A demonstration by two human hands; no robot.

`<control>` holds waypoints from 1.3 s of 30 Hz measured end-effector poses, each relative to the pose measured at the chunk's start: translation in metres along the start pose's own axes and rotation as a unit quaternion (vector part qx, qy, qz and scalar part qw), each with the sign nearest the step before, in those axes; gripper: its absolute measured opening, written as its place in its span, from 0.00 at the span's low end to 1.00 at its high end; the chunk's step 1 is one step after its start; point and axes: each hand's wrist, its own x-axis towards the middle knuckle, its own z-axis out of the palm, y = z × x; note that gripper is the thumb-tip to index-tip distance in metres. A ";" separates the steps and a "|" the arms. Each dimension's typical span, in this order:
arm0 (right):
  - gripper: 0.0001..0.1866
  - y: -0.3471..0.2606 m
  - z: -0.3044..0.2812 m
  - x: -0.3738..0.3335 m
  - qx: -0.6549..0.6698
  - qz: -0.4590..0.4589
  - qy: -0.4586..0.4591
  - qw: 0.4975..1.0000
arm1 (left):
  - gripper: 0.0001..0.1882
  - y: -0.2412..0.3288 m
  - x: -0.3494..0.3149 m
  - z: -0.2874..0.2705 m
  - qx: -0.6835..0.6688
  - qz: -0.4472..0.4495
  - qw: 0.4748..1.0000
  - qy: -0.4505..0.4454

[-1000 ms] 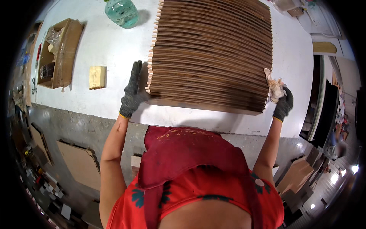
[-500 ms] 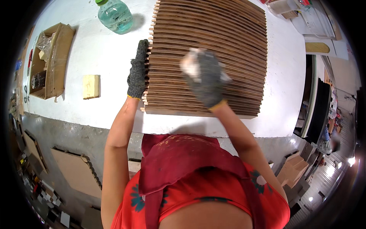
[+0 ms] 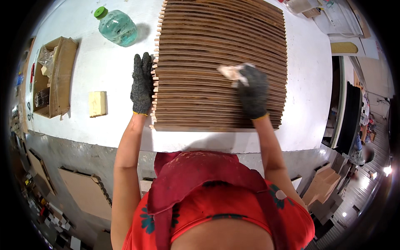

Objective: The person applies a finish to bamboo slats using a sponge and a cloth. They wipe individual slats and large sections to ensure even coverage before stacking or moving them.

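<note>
Brown wooden slats (image 3: 208, 54), lined up side by side in a broad stack with pale pegs along the left ends, lie on the white table (image 3: 310, 104). My right hand (image 3: 253, 89), in a dark grey knit glove, holds a crumpled whitish cloth (image 3: 231, 72) against the slats' top, right of the middle. The cloth and this hand are slightly blurred. My left hand (image 3: 141, 85), gloved alike, lies beside the pegged left ends with its fingers stretched out. Nothing shows in that hand.
Left of the stack stand a clear bottle (image 3: 118, 28) with a green cap and bluish liquid, a pale yellow block (image 3: 97, 104) and an open cardboard box (image 3: 62, 79) with small items. A yellowish oval piece (image 3: 345, 48) lies at the right. Flat boards (image 3: 85, 187) rest below the table.
My right hand has swept rightward across the slats with the cloth. The left hand has shifted a little off the pegged ends, its fingers now more spread. The whole view has tilted slightly.
</note>
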 end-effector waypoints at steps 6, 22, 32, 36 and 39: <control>0.16 0.171 -0.088 -0.074 -0.123 0.362 0.011 0.924 | 0.30 -0.001 0.014 -0.007 0.088 -0.006 0.996 0.000; 0.21 -0.148 0.122 0.114 -0.096 -0.128 -0.068 0.985 | 0.27 0.002 0.058 0.003 -0.036 -0.079 0.996 0.021; 0.23 -0.052 0.071 0.099 0.094 -0.192 0.075 0.974 | 0.29 -0.005 0.070 0.005 -0.137 -0.043 0.988 0.064; 0.17 0.075 -0.011 0.030 -0.142 0.038 -0.036 0.989 | 0.28 -0.014 0.068 -0.004 -0.138 -0.035 0.989 0.042; 0.17 0.228 -0.066 -0.042 -0.198 0.223 -0.052 0.953 | 0.29 -0.012 0.084 0.000 -0.062 -0.038 0.997 0.027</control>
